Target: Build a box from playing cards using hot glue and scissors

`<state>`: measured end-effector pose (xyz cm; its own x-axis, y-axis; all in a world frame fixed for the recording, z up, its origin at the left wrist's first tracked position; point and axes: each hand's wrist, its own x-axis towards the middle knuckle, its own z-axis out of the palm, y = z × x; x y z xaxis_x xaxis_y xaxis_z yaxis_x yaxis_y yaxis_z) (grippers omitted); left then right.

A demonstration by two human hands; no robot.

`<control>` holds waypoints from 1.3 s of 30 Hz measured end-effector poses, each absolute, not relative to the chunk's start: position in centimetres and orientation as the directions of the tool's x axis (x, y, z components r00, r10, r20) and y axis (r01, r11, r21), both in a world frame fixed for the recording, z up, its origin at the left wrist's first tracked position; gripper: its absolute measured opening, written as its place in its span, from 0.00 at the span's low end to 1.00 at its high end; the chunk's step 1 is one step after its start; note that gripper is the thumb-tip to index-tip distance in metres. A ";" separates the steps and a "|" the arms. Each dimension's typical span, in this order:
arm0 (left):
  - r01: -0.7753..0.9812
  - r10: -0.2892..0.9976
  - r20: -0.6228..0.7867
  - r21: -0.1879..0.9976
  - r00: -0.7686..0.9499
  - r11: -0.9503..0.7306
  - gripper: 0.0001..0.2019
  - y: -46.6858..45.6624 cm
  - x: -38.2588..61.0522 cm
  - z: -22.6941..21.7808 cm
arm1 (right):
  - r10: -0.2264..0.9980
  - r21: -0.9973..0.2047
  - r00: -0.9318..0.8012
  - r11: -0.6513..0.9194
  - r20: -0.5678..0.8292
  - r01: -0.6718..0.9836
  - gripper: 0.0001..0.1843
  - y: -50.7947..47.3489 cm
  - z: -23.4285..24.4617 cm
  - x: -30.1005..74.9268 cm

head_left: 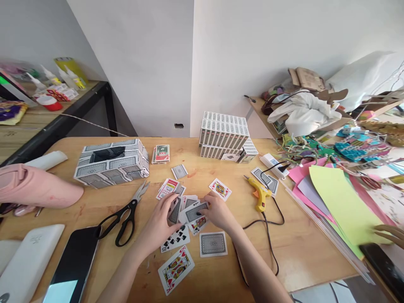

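Observation:
My right hand [218,211] pinches a playing card [193,213] by its right side, its grey patterned back upward. My left hand [160,219] curves round another grey-backed playing card [174,213], thumb near, fingers far; its grip is partly hidden. Beneath and between the hands lies a loose pile of cards, some face up. Nearer me are a ten of spades [175,240], a king of hearts [176,269] and a face-down card [213,244]. Beyond my right hand is a face-up court card [220,189].
Black scissors [128,216] and a phone [73,265] lie left. A card-covered box [112,163] and stacked card packs [223,134] stand behind. A yellow glue gun [260,192] trails its cord at right, near coloured paper [337,202]. Another person's hand [389,233] is far right.

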<state>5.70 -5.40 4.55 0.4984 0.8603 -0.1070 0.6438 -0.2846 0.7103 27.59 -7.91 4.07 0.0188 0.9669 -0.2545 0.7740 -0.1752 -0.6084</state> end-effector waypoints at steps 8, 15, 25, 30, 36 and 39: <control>0.589 0.905 -0.312 0.803 0.289 0.089 0.28 -4.9 5.5 3.7 | 0.915 -0.664 0.215 -0.396 -0.340 0.635 0.12 -8.4 4.1 30.9; 0.570 0.929 -0.300 0.811 0.217 0.129 0.20 -4.5 5.6 3.2 | 0.910 -0.595 0.406 -0.374 -0.086 0.711 0.16 -8.4 4.8 31.0; 0.398 0.799 -0.083 0.895 0.596 -0.204 0.16 -5.3 8.5 5.0 | 0.945 -0.911 0.048 -0.326 -0.325 0.254 0.06 -8.2 2.4 26.5; 0.666 0.914 0.104 0.653 0.392 -0.360 0.14 -2.0 7.7 3.7 | 0.937 -0.827 0.194 -0.349 -0.292 0.440 0.03 -8.7 2.0 28.0; 0.720 0.883 0.088 0.544 0.461 -0.431 0.13 -0.5 7.8 2.1 | 0.931 -0.759 0.322 -0.332 -0.170 0.560 0.09 -8.7 2.5 28.4; 0.715 0.912 -0.032 0.633 0.410 -0.299 0.14 -0.3 7.3 3.1 | 0.929 -0.792 0.336 -0.321 -0.156 0.520 0.08 -8.5 2.4 28.5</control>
<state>7.27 -0.29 3.07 0.4095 0.9117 -0.0322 0.7146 -0.2987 0.6325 28.49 -8.52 2.36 0.3365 0.9287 -0.1558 0.5199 -0.3212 -0.7915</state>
